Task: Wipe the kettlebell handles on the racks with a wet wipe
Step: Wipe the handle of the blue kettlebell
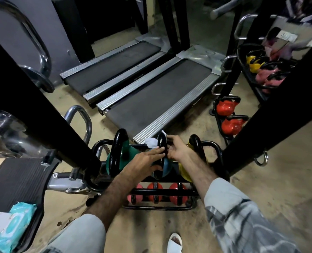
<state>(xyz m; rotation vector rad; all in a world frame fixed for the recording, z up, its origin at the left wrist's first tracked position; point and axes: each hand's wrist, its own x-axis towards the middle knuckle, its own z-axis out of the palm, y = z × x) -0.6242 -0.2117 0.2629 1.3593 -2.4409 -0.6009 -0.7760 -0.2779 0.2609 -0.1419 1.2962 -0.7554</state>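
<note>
my left hand (147,157): fingers straight against middle kettlebell handle (162,143) | my right hand (177,149): fingers loose beside it | wipe (151,142) draped on handle

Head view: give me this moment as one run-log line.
step: wiping middle kettlebell handle | left hand: on handle | right hand: at handle | wet wipe: draped on handle | wipes pack: lower left

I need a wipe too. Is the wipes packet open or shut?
Shut, it seems: the wipes packet lies flat, its lid flap down, no wipe sticking out.
</note>
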